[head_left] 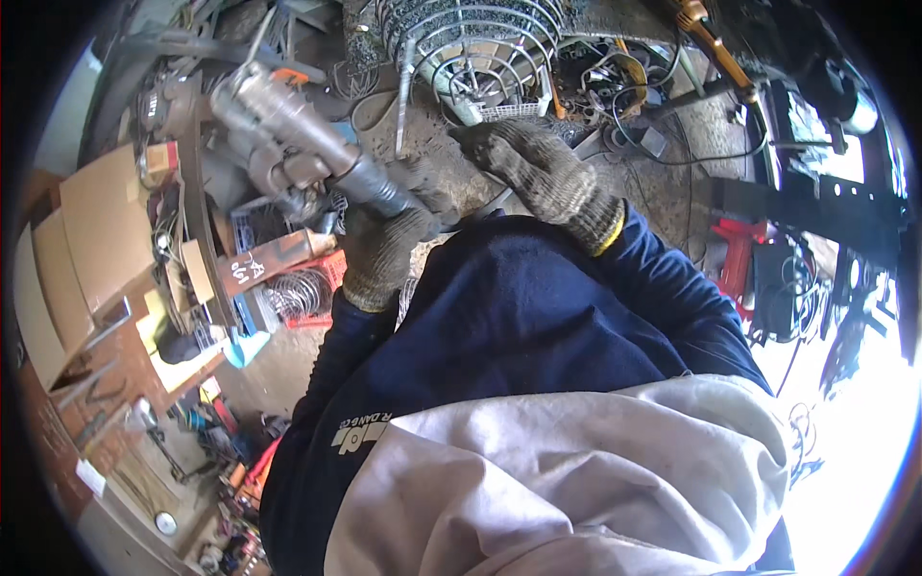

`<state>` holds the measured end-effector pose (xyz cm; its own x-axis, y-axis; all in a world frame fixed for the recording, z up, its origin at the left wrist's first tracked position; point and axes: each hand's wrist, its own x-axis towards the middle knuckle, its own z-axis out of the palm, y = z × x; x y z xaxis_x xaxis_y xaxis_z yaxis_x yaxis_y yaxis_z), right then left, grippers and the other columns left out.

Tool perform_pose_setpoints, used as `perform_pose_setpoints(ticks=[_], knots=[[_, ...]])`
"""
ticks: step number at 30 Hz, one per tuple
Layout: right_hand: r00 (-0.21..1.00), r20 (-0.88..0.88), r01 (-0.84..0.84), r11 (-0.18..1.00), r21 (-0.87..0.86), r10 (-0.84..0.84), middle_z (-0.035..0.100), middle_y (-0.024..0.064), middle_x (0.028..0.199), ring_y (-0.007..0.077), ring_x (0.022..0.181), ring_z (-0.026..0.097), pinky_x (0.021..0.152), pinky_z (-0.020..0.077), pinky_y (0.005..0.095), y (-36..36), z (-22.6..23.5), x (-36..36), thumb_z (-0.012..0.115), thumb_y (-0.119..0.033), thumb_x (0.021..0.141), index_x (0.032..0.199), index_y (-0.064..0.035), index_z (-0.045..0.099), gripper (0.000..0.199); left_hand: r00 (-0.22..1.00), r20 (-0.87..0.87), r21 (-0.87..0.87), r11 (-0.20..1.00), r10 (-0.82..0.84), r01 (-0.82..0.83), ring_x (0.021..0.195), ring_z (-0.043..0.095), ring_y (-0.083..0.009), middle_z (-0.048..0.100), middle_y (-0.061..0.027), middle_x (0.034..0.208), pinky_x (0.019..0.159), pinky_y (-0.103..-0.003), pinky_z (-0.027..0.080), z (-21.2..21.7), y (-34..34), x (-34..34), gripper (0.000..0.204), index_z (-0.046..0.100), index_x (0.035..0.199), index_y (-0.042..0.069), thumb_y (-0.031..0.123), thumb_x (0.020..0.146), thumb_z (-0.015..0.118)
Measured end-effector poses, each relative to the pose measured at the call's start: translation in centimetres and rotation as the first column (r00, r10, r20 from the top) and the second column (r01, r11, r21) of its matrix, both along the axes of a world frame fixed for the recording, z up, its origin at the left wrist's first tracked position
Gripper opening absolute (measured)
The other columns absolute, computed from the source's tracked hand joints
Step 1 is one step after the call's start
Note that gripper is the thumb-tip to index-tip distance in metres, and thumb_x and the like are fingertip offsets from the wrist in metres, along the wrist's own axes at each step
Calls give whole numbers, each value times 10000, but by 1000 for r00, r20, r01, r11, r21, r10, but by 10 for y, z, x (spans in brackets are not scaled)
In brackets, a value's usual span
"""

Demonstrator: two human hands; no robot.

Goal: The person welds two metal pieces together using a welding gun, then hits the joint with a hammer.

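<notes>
My left hand [379, 252], in a grey-brown knitted glove, is closed around the dark end of a grey cylindrical tool [303, 139]. The tool slants up and to the left, its far end blurred, and its exact kind is unclear. On the right, my right hand [552, 178] wears a similar glove with a yellow cuff edge. Its fingers are bent and pressed together, pointing up and left. Whatever lies between them, if anything, is hidden. Ahead of both hands stands a round frame of metal wire rings [471, 48], just beyond the right fingertips.
At left, a red crate [331, 274] holds coiled wire near a cardboard box [106, 226] on a brown surface. An orange-handled tool [711, 43] and loose cables lie at the far right. Red and black equipment [738, 259] stands at right. Loose tools clutter the lower left.
</notes>
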<state>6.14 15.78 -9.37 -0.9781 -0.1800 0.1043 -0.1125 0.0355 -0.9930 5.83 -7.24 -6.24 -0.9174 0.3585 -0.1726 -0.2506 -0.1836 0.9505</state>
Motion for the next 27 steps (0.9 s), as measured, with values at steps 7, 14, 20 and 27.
perform_pose_setpoints(ticks=[7, 14, 20, 27], knots=[[960, -241, 202, 949, 244, -142, 620, 159, 1228, 271, 1148, 588, 999, 468, 374, -41, -20, 17, 514, -234, 1013, 1313, -26, 549, 367, 929, -104, -214, 920, -356, 328, 786, 637, -140, 650, -49, 893, 681, -288, 538, -16, -21, -4, 354, 562, 1151, 15, 69, 828, 695], [659, 205, 729, 682, 63, -724, 688, 149, 1096, 221, 1043, 645, 935, 489, 319, -20, -72, -1, 645, -304, 939, 1232, 30, 581, 449, 916, -112, -129, 920, -385, 370, 763, 628, -149, 652, -47, 890, 678, -304, 534, -24, -28, -8, 380, 556, 1172, 1, 27, 803, 645], [671, -91, 741, 665, 95, -735, 692, 136, 1014, 246, 926, 658, 817, 505, 363, -20, -103, -41, 603, -353, 942, 1127, -31, 658, 376, 977, 13, -99, 972, -212, 212, 831, 643, -216, 616, -86, 939, 806, -393, 554, -27, -41, -4, 408, 550, 1193, -4, 13, 797, 644], [464, -352, 885, 445, 138, -813, 665, 140, 865, 343, 823, 638, 737, 494, 421, -41, -119, -62, 463, -287, 995, 918, -41, 651, 319, 970, 7, -276, 931, -245, 237, 960, 630, -249, 572, -90, 1102, 860, -501, 548, -36, -63, -14, 471, 524, 1237, 33, 31, 790, 671]])
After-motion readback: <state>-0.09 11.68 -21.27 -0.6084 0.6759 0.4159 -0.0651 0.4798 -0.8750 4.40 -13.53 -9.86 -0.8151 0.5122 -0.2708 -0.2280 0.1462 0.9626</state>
